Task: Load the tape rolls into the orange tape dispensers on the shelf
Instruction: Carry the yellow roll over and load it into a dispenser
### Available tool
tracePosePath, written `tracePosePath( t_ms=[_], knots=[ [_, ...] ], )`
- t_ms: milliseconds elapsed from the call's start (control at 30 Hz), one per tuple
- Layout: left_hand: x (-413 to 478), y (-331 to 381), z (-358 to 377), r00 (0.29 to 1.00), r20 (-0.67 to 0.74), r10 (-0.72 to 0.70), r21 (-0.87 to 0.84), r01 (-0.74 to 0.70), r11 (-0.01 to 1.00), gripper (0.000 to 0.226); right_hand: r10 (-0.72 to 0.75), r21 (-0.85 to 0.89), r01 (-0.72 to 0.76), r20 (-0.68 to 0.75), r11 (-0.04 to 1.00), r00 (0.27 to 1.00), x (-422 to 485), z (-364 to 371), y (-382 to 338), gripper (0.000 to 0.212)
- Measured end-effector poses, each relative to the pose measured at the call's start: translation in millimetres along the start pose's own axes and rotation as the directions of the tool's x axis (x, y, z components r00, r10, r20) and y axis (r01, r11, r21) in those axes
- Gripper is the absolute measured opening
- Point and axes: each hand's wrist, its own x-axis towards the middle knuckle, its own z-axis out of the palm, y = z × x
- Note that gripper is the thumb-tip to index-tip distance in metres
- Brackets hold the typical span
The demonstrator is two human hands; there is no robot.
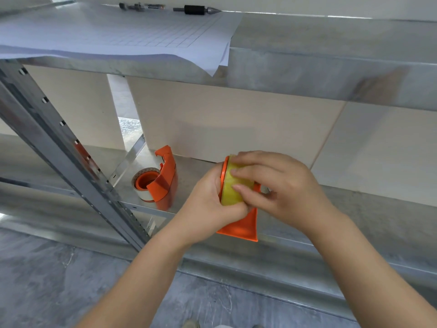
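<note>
A metal shelf [307, 79] stands against a cream wall [236, 129] on grey floor [59, 280].

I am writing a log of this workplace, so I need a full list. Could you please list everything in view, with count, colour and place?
standing tape dispenser: 1, orange, on the lower shelf, left of the hands
pale tape roll: 1, whitish, in the standing tape dispenser
held tape dispenser: 1, orange, in the hands
yellow tape roll: 1, yellow, on the held tape dispenser
paper sheets: a few, white with grid, on the upper shelf
small tools: several, dark, at the back of the upper shelf
floor: grey
left hand: grips the held tape dispenser
right hand: fingers curl round the yellow tape roll
</note>
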Motion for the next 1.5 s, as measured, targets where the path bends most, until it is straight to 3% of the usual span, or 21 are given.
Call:
tracePosePath(
  t_ms=[67,167,267,433,500,600,833,1000,1133,1267,1400,1500],
  knots=[
    [0,-1,3,1.000,-0.021,-0.004,0.032,0.004,0.999,0.037,-0.098,-0.128,0.094,-0.026,0.987,0.995,-1,3,1,0.018],
    [1,-3,4,0.998,-0.069,-0.014,0.046,0.017,0.999,0.028,-0.063,-0.127,0.060,-0.015,0.990,0.998,-2,5,2,0.016],
    [0,-7,6,0.989,-0.138,-0.044,0.077,0.055,0.995,0.029,0.071,0.066,-0.072,0.021,0.995,0.997,-2,8,1,0.010],
    [-1,-16,13,0.942,-0.297,-0.155,0.134,0.202,0.970,0.037,0.315,0.297,-0.329,0.093,0.896,0.944,4,13,-3,0.009],
    [-3,-19,18,0.927,-0.336,-0.165,0.123,0.216,0.969,0.030,0.511,0.437,-0.497,0.097,0.749,0.854,8,15,2,0.011],
    [-11,-26,26,0.919,-0.382,-0.099,0.168,0.174,0.970,0.024,0.761,0.630,-0.635,0.106,0.446,0.640,15,12,26,0.018],
    [-24,-25,29,0.923,-0.383,0.043,0.199,0.037,0.979,0.034,0.878,0.721,-0.638,0.086,0.272,0.471,15,3,70,0.020],
    [-40,-31,33,0.917,-0.349,0.191,0.291,-0.088,0.953,0.034,0.862,0.772,-0.591,0.118,0.233,0.494,17,0,77,0.020],
    [-46,-39,29,0.899,-0.375,0.226,0.312,-0.107,0.944,0.038,0.839,0.764,-0.607,0.170,0.219,0.517,19,1,74,0.021],
    [-51,-46,26,0.918,-0.334,0.214,0.355,-0.088,0.931,0.047,0.812,0.718,-0.659,0.237,0.224,0.534,19,5,68,0.022],
    [-53,-50,23,0.943,-0.269,0.195,0.417,-0.068,0.906,0.046,0.831,0.709,-0.667,0.214,0.230,0.514,18,8,63,0.022],
    [-50,-43,20,0.961,-0.271,0.055,0.361,0.049,0.931,0.045,0.866,0.733,-0.652,0.183,0.194,0.465,17,11,62,0.022]
  ],
)
